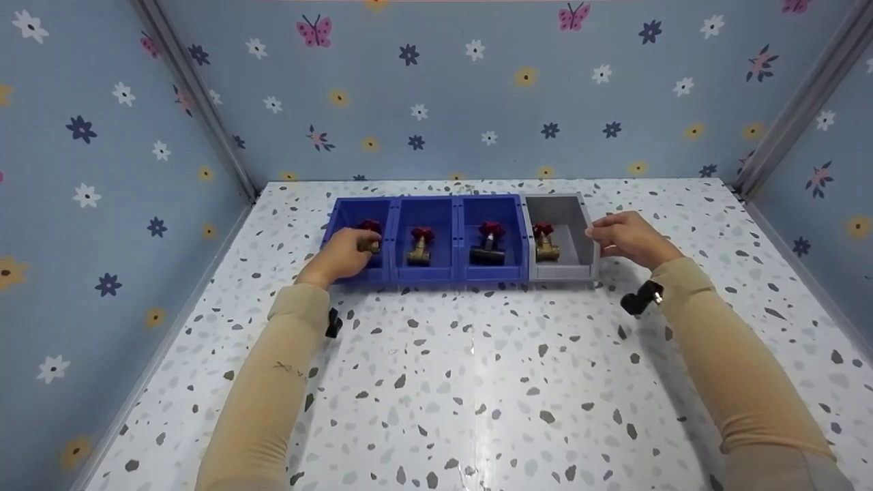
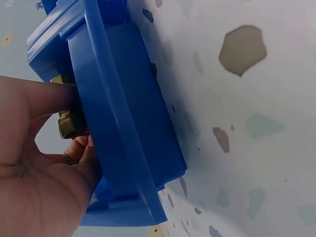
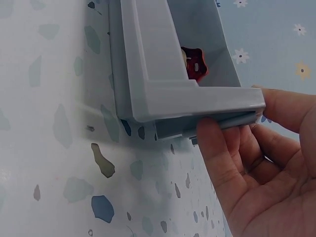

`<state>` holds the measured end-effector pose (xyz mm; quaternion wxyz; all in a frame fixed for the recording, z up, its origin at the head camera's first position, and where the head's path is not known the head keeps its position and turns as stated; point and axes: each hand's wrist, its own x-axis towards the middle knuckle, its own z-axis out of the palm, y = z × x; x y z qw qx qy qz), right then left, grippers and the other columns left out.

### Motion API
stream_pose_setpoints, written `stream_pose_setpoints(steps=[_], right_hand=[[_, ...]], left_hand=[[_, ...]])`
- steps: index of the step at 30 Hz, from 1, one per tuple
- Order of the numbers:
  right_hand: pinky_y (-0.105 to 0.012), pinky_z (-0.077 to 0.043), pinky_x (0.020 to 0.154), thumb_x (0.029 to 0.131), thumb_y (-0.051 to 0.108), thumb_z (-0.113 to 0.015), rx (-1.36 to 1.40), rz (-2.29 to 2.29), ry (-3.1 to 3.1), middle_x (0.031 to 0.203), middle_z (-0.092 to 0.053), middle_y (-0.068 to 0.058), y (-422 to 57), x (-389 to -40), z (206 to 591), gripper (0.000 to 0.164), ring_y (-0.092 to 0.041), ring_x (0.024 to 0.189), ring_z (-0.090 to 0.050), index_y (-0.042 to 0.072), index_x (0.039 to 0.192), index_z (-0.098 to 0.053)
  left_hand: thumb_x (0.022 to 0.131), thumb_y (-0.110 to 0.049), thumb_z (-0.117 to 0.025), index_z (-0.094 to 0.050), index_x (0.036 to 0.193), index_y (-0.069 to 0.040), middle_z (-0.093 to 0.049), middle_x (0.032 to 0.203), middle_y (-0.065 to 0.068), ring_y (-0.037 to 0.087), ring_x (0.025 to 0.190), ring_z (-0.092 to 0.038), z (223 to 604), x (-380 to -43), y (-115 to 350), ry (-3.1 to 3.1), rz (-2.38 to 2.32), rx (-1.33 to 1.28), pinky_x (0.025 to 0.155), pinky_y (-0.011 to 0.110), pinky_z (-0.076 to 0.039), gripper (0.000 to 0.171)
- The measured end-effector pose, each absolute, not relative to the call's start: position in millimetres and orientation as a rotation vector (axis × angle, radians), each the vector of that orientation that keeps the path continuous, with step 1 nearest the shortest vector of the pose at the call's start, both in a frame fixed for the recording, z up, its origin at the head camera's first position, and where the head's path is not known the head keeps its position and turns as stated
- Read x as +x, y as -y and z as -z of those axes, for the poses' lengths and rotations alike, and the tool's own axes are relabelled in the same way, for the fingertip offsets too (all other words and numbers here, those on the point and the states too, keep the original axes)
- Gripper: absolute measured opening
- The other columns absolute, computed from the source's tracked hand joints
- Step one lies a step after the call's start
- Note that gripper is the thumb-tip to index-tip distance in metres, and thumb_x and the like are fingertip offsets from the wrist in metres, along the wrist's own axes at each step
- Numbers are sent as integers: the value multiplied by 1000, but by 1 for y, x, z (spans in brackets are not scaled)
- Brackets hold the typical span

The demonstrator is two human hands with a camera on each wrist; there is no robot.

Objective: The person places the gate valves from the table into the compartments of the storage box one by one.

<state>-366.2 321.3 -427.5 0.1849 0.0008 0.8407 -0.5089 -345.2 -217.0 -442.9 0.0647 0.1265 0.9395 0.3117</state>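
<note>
My left hand (image 1: pixel 343 254) reaches into the leftmost blue bin (image 1: pixel 365 275) and grips a brass valve (image 1: pixel 370 245) with a red handwheel. In the left wrist view, thumb and fingers are around the brass body (image 2: pixel 73 124), partly hidden by the bin wall. At the other end of the row, my right hand (image 1: pixel 631 236) pinches the right wall of the grey bin (image 1: pixel 563 272). In the right wrist view its fingers hold the rim (image 3: pixel 217 101). A brass valve (image 1: pixel 546 249) with a red handwheel lies in the grey bin's left side.
Between those bins stand two more blue bins. One holds a brass valve (image 1: pixel 419 255), the other a dark-bodied valve (image 1: pixel 487 255), both with red handwheels. The bins sit side by side on a speckled white table (image 1: pixel 470 382), with flower-patterned walls (image 1: pixel 450 88) behind and beside it.
</note>
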Motion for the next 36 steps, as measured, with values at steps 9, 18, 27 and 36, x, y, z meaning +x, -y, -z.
stream_pose_setpoints(steps=[9,18,27,36], right_hand=[[-29,-59,101,112,26,-59,16,1436,-2365,161,-47,-30,-322,-367,430,65,-27,132,-61,-11,161,-38],[-26,-60,95,111,26,-62,33,1468,-2362,154,-53,-25,-322,-368,430,64,-12,111,-67,-12,159,-41],[-36,-57,110,111,26,-60,46,1450,-2357,163,-46,-31,-319,-368,430,67,-37,144,-55,-11,162,-37],[-26,-60,96,112,24,-60,46,1439,-2377,159,-51,-30,-321,-369,428,61,-33,137,-59,-12,158,-42]], left_hand=[[100,2,-49,-58,154,2,-62,153,25,41,146,-56,449,-349,212,-2794,-911,362,122,57,-46,54],[92,10,-45,-64,147,3,-67,145,25,40,137,-60,450,-352,210,-2803,-890,316,120,56,-48,58],[93,10,-46,-68,141,5,-68,141,26,37,124,-61,455,-356,209,-2863,-826,312,113,54,-50,53],[95,9,-47,-69,139,5,-68,142,26,41,134,-61,455,-357,207,-2874,-846,290,119,55,-48,50]])
